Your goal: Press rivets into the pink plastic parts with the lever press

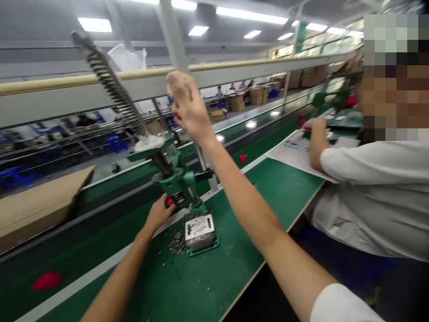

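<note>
At green bench (231, 277): left hand (157, 213) on press knob (169, 202), right hand (187, 107) raised.

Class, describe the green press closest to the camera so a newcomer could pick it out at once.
Start at the long green-topped workbench. Left of the co-worker in a white shirt stands a green press; unlike the similar one further along, it carries a long coiled spring angled upward, with small metal parts scattered at its foot.
</note>
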{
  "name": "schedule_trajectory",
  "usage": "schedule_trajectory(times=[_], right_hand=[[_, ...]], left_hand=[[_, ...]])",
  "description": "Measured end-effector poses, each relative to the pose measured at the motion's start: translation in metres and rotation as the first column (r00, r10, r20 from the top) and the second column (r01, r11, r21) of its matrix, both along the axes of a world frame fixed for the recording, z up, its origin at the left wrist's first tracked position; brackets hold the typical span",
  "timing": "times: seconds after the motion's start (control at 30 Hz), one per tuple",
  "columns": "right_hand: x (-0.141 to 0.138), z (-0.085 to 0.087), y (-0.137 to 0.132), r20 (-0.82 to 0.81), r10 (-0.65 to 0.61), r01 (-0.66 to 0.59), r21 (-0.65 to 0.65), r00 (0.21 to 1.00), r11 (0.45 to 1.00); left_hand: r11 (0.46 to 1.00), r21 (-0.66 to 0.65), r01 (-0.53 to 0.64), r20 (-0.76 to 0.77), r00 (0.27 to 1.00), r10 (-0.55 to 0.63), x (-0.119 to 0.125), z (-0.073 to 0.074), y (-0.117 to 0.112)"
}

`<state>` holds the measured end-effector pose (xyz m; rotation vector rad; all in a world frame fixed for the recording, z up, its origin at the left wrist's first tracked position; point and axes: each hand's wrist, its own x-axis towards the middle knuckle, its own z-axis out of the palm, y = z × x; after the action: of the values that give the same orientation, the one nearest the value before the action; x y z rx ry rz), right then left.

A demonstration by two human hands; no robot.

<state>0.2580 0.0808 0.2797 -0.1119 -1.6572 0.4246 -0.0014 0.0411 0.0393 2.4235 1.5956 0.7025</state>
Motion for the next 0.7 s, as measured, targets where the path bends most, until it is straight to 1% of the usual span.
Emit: schedule_trajectory(times=[0.03, 0.07, 0.1, 0.13, 0.17, 0.23, 0.27, 0.3, 0.4, 0.47, 0.57, 0.7], right_hand=[[-0.002, 0.0, -0.009, -0.105, 0.006, -0.015, -0.081, 0.994, 0.997], [-0.004, 0.0, -0.018, -0.176, -0.003, -0.022, -0.142, 0.984, 0.99], [-0.007, 0.0, -0.029, -0.222, -0.023, -0.022, -0.2, 0.975, 0.979], [-0.01, 0.0, -0.038, -0.25, -0.049, -0.014, -0.246, 0.967, 0.969], [-0.013, 0.0, -0.046, -0.264, -0.073, -0.001, -0.27, 0.962, 0.963], [-0.015, 0.002, -0.055, -0.28, -0.1, 0.02, -0.275, 0.955, 0.961], [-0.016, 0.002, -0.057, -0.285, -0.107, 0.026, -0.276, 0.953, 0.961], [-0.016, 0.002, -0.056, -0.295, -0.109, 0.027, -0.27, 0.949, 0.963], [-0.016, -0.001, -0.053, -0.317, -0.078, 0.01, -0.211, 0.945, 0.978], [-0.016, -0.003, -0.054, -0.317, -0.041, -0.015, -0.172, 0.947, 0.985], [-0.016, -0.005, -0.057, -0.327, 0.003, -0.06, -0.164, 0.945, 0.985], [-0.016, -0.002, -0.054, -0.344, -0.016, -0.049, -0.177, 0.939, 0.983]], left_hand=[[1.0, -0.018, -0.008, 0.063, 0.998, 0.009, -0.007, -0.009, -0.011], [1.0, -0.029, 0.005, 0.157, 0.988, 0.0, -0.01, -0.017, -0.024], [0.998, -0.037, 0.047, 0.269, 0.962, -0.036, -0.009, -0.022, -0.037], [0.992, -0.056, 0.116, 0.358, 0.929, -0.089, -0.006, -0.025, -0.051], [0.975, -0.085, 0.205, 0.416, 0.897, -0.152, 0.0, -0.025, -0.063], [0.918, -0.149, 0.369, 0.463, 0.846, -0.265, 0.013, -0.019, -0.084], [0.895, -0.164, 0.414, 0.478, 0.827, -0.295, 0.019, -0.015, -0.091], [0.886, -0.168, 0.432, 0.494, 0.815, -0.304, 0.023, -0.011, -0.096], [0.894, -0.197, 0.403, 0.574, 0.787, -0.228, 0.033, -0.006, -0.101], [0.876, -0.242, 0.417, 0.639, 0.748, -0.179, 0.037, -0.009, -0.102], [0.844, -0.258, 0.47, 0.726, 0.671, -0.152, 0.043, -0.015, -0.103], [0.814, -0.275, 0.511, 0.793, 0.6, -0.108, 0.046, -0.018, -0.104]])
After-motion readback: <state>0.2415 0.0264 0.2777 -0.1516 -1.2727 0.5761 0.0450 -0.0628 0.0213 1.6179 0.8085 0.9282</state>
